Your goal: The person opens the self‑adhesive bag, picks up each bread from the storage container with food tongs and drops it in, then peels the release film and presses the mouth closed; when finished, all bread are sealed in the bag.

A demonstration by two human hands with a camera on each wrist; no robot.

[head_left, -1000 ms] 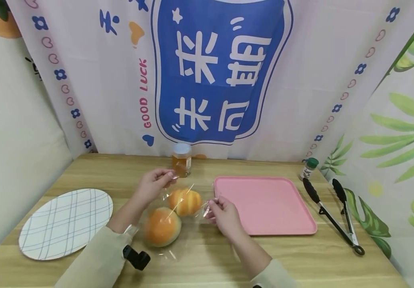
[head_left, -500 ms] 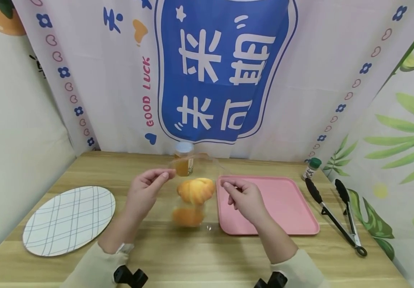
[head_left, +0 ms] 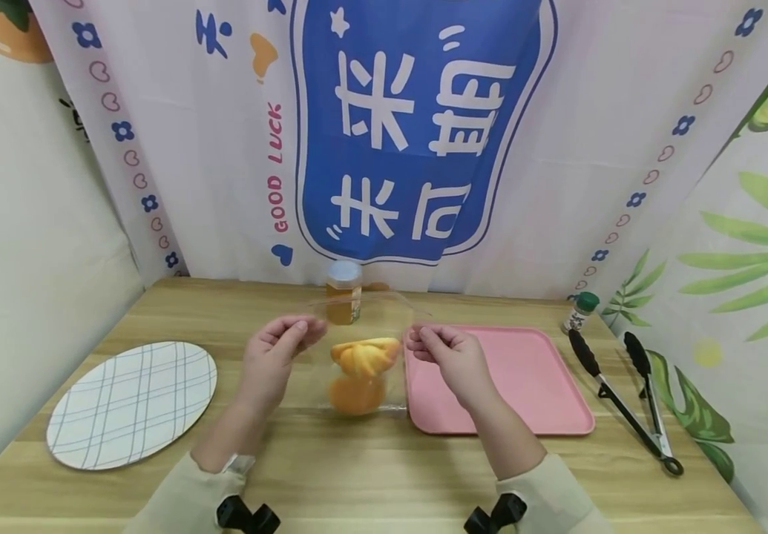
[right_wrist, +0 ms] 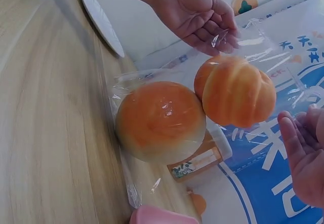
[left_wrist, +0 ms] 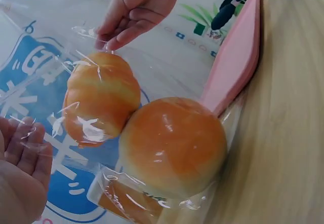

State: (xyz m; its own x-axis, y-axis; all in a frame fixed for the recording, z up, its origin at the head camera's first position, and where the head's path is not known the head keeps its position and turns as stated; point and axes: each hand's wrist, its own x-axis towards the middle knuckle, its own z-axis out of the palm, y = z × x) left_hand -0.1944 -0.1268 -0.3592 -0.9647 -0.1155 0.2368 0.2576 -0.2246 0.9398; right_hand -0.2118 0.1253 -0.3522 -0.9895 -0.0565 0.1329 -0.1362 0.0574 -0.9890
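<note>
Head: left hand (head_left: 280, 345) and right hand (head_left: 450, 356) each pinch a side of a clear plastic bag (head_left: 373, 319), high up, over the wooden table (head_left: 350, 475). Inside: yellow-orange ridged roll (head_left: 365, 357) above round orange-brown bun (head_left: 357, 394). I'd hold both pinches level, tension even, no jerks.
Left wrist: roll and bun touching; left hand cut off; can't tell if bag bottom touches table.
Right wrist: glare, transparency blur bag edges; right hand cropped.

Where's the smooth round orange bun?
Head view, near centre: the bun is inside the clear plastic bag, just below the ridged golden bread, left of the pink rectangular tray.
</note>
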